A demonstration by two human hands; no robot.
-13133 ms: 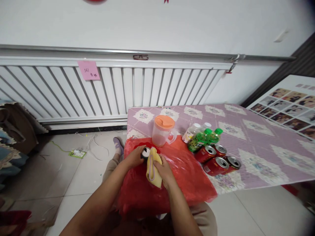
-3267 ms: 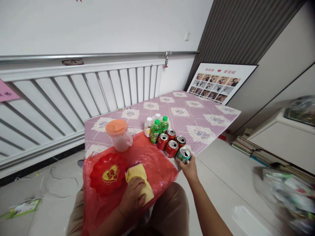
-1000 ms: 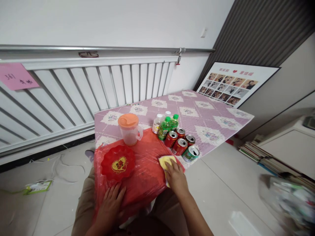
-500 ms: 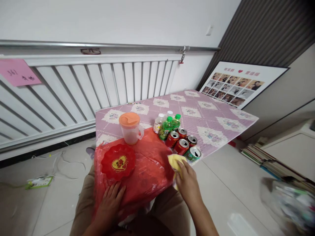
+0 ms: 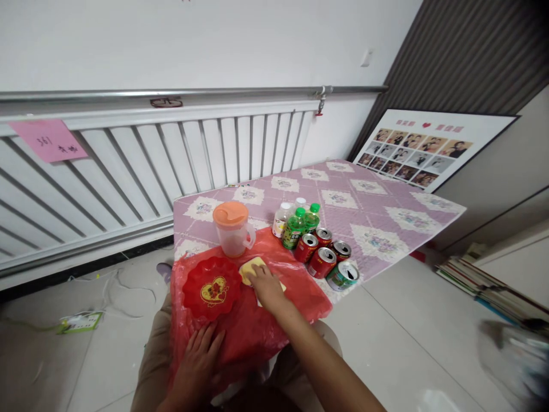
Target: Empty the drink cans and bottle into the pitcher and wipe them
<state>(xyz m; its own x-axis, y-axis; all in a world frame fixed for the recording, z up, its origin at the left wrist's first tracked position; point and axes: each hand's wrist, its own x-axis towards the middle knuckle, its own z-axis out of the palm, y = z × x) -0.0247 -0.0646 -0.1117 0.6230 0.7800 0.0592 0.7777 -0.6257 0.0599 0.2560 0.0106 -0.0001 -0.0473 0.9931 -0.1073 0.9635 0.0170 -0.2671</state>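
Observation:
My right hand [image 5: 266, 286] presses a yellow cloth [image 5: 251, 269] onto the red plastic sheet [image 5: 295, 286], just right of the red scalloped plate [image 5: 211, 288]. Spread fingers of my left hand [image 5: 201, 355] lie flat on the sheet below the plate. Behind the plate stands a clear pitcher [image 5: 233, 237] with an orange lid. Several bottles with white or green caps, one a green bottle [image 5: 294, 229], stand to the right of the pitcher. In front of them are several opened cans, among them a red can [image 5: 321, 263] and a green can [image 5: 343, 276].
A purple patterned cloth [image 5: 377, 200] covers the table. Behind it are a white radiator [image 5: 223, 151] and a pipe. A photo board [image 5: 422, 149] leans at the right. Books [image 5: 484, 286] and a blurred transparent bag are at the lower right; a power strip [image 5: 81, 322] lies on the floor.
My right hand has moved left with the yellow cloth, from beside the cans to beside the plate. My left hand stays on the sheet. The view has shifted slightly.

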